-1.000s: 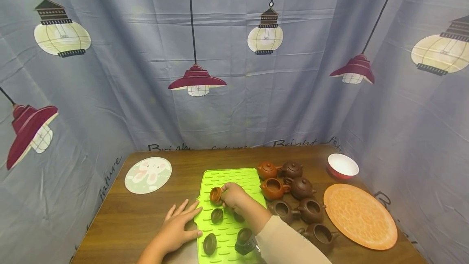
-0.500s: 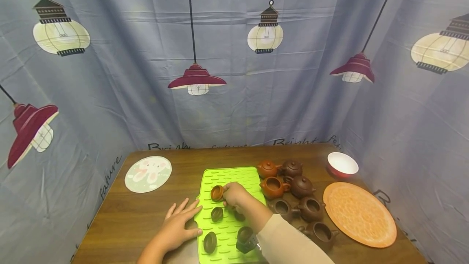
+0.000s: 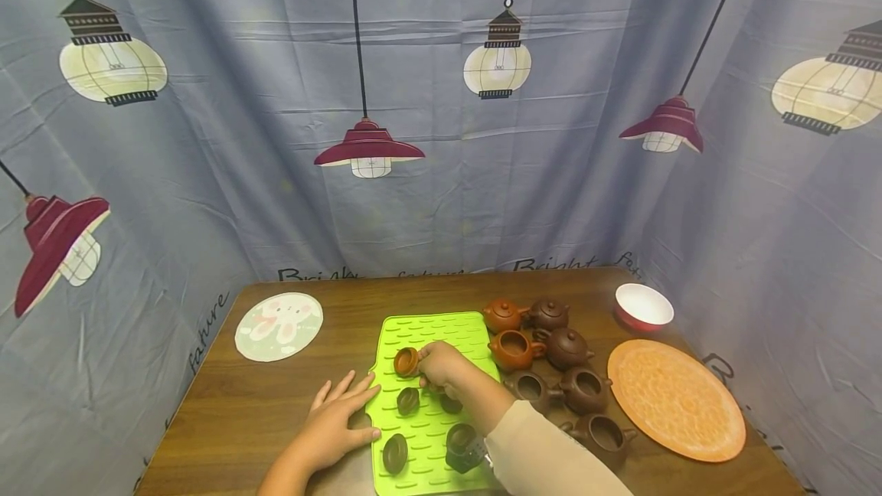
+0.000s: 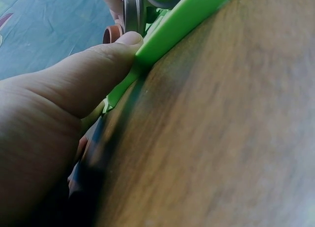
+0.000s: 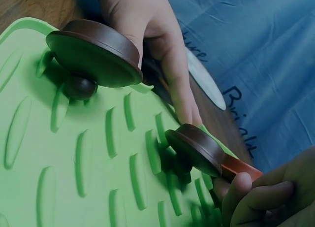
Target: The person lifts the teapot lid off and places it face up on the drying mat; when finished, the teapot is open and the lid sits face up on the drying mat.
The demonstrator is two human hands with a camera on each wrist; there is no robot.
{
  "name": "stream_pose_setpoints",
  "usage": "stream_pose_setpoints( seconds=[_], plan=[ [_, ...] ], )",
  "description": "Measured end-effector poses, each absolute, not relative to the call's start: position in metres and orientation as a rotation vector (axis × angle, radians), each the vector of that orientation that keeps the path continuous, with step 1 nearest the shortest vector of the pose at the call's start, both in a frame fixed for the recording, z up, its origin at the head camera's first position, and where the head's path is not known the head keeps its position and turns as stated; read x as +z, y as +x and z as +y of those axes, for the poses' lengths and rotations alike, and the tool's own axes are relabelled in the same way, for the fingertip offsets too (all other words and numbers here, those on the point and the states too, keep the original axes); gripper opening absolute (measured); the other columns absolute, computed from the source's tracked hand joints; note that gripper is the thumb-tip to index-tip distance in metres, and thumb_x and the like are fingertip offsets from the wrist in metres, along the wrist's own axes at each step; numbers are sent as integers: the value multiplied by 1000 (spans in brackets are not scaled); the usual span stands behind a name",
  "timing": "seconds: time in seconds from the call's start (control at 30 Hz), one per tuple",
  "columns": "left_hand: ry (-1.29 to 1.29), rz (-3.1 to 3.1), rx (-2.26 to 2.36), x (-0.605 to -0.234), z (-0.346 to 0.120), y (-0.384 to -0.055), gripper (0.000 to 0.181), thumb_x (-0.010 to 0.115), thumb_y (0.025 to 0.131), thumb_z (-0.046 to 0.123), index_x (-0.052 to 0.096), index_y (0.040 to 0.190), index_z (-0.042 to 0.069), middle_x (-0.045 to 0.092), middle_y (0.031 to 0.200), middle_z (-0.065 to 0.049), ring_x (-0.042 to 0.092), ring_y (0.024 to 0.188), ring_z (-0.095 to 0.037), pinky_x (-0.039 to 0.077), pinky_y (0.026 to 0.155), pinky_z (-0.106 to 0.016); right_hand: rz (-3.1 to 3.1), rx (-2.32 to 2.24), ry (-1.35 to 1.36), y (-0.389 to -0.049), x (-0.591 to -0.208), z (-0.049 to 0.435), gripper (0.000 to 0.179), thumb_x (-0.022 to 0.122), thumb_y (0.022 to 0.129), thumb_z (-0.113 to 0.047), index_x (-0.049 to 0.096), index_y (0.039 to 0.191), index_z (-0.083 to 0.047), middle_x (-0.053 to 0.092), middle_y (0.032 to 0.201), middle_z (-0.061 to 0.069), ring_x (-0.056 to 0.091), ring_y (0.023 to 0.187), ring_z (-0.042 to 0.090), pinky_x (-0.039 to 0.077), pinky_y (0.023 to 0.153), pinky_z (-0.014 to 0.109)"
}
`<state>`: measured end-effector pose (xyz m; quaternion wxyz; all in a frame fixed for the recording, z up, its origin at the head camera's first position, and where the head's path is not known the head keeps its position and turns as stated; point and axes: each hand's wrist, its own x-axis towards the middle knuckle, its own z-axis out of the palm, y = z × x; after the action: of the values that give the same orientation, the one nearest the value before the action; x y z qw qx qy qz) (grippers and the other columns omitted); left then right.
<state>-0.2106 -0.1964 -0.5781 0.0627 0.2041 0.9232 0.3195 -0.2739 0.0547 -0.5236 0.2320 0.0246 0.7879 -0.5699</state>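
Note:
On the left edge of the green ridged mat (image 3: 441,474) lies my left hand (image 3: 335,421), fingers spread and thumb touching the rim. My right hand (image 3: 444,368) pinches an orange-brown teapot lid (image 3: 406,362) at its right side, near the mat's middle; in the right wrist view this lid (image 5: 242,168) is partly hidden behind a dark lid (image 5: 196,149). Dark brown lids lie upside down on their knobs: one (image 3: 408,401) just below the orange one, another (image 3: 395,454) at the lower left. A further dark lid (image 3: 451,404) is half covered by my right hand.
Right of the mat stand two orange teapots, one lidded (image 3: 504,315) and one lidless (image 3: 514,351), among several dark brown teapots (image 3: 567,349). Farther right are a red-and-white bowl (image 3: 644,308) and an orange round mat (image 3: 677,400). A rabbit-print mat (image 3: 279,327) lies at the back left.
The orange lid has shifted slightly in my right hand's fingers, a little right and then back left. My left hand has stayed in place on the mat's edge.

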Motion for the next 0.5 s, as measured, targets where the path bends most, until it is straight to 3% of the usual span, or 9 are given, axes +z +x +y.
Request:
stream_pose_setpoints(
  seconds=[0.23,0.37,0.5],
  plan=[
    [617,2786,980,-579,-196,-210,80,76,87,58,56,152,16,37,169,-3,19,160,-42,-6,123,-72,2119,-1616,62,-275,-526,57,30,53,104,2,60,132,10,63,113,16,54,60,9,37,51,17],
    [614,2788,989,-578,-196,-209,79,77,88,57,55,152,15,37,169,-4,20,160,-43,-6,123,-73,2110,-1621,52,-275,-526,57,39,53,103,1,55,140,10,65,109,17,53,59,9,36,49,17],
    [614,2787,983,-578,-196,-210,79,77,88,57,55,152,16,37,169,-3,19,160,-42,-7,123,-72,2110,-1627,58,-274,-525,57,35,53,105,-2,57,138,7,66,104,17,52,59,8,36,48,16]
  ],
)
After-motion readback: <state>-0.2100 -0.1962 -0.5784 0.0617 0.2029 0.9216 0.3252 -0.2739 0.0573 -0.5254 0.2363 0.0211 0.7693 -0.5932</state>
